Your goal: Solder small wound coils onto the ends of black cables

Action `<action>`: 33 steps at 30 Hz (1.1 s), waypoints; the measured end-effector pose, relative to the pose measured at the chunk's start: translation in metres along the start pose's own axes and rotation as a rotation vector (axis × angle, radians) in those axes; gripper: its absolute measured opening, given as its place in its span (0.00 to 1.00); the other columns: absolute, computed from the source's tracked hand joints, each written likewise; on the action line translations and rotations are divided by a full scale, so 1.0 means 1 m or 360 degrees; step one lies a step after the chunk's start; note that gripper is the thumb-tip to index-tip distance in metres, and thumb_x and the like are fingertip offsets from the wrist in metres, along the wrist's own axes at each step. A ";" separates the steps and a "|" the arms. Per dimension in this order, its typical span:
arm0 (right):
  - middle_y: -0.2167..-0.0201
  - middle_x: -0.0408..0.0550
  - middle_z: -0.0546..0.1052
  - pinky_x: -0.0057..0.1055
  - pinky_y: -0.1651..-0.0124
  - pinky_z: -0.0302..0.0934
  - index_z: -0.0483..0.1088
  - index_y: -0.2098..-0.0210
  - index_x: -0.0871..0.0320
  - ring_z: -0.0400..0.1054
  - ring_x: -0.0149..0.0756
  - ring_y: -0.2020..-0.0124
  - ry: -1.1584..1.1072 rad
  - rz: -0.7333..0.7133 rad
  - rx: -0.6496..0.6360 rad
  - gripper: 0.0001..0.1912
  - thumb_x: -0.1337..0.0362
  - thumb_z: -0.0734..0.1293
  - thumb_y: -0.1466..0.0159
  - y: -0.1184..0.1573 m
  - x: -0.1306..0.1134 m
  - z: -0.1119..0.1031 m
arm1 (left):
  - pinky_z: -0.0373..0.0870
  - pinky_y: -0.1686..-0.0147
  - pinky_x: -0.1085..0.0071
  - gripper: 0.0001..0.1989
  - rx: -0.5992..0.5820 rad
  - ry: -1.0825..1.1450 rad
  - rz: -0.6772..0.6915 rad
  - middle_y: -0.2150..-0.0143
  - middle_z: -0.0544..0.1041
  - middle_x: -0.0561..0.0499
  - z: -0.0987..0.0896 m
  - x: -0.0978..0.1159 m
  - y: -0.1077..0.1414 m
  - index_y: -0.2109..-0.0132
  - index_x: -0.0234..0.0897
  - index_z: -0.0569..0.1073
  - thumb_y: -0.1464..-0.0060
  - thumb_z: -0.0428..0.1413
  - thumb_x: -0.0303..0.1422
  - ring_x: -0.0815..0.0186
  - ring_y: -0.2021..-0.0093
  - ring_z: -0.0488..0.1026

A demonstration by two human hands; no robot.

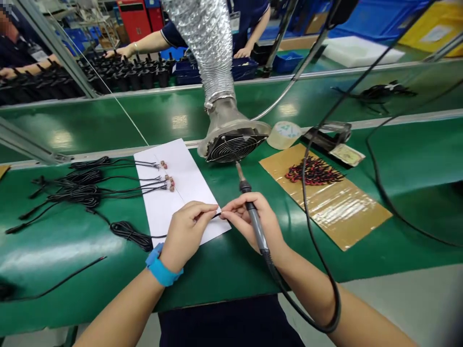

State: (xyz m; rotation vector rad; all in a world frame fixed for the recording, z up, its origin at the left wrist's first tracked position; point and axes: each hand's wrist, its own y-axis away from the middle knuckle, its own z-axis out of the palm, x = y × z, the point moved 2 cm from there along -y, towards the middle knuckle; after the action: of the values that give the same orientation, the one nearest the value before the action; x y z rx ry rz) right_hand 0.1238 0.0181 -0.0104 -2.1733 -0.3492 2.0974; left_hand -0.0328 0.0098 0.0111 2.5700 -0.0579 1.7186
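My left hand (186, 231), with a blue band at the wrist, pinches a black cable (216, 215) above the white paper's lower right corner. The cable trails left to a tied coil (130, 231). My right hand (267, 224) holds a soldering iron (256, 224), its tip pointing away from me, just below the fume extractor's round grille (237, 146). The same hand's thumb and fingertips meet at the cable's end; exactly what they pinch there is too small to tell. On the white paper (181, 156) lie small copper-coloured parts (170, 183) beside several stripped cable ends.
Several coiled black cables (83, 188) lie at left, and one loose cable (68, 278) nearer me. A brown board (340, 217) at right carries a pile of red-and-black pieces (314, 172). Behind it are a tape roll (284, 135) and an iron stand (331, 137). Co-workers stand across the bench.
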 end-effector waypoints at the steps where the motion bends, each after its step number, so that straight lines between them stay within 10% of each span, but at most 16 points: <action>1: 0.71 0.42 0.75 0.23 0.67 0.68 0.59 0.65 0.56 0.72 0.27 0.72 -0.0007 0.0004 -0.0005 0.14 0.67 0.70 0.44 0.000 0.000 0.000 | 0.72 0.59 0.72 0.08 0.0003 0.0004 0.0047 0.63 0.77 0.49 0.001 -0.001 0.000 0.62 0.37 0.79 0.45 0.55 0.29 0.67 0.61 0.74; 19: 0.69 0.41 0.74 0.24 0.68 0.68 0.57 0.63 0.55 0.72 0.28 0.69 -0.0022 -0.0151 0.0001 0.14 0.71 0.68 0.42 0.005 -0.004 0.001 | 0.74 0.64 0.74 0.02 0.0040 0.0134 -0.0115 0.69 0.80 0.52 0.004 -0.001 0.001 0.68 0.37 0.79 0.52 0.62 0.30 0.68 0.66 0.76; 33: 0.72 0.38 0.71 0.25 0.68 0.64 0.60 0.67 0.55 0.68 0.27 0.72 0.0535 -0.0389 -0.0255 0.12 0.73 0.68 0.45 -0.015 -0.009 -0.014 | 0.72 0.65 0.74 0.06 -0.0060 -0.0342 0.0501 0.67 0.78 0.49 0.013 0.000 -0.002 0.62 0.35 0.79 0.47 0.58 0.27 0.69 0.66 0.74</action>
State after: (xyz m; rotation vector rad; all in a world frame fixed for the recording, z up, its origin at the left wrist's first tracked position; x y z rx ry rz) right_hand 0.1360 0.0322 0.0022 -2.3751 -0.7249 1.5938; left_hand -0.0203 0.0110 0.0060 2.8274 -0.5238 1.4932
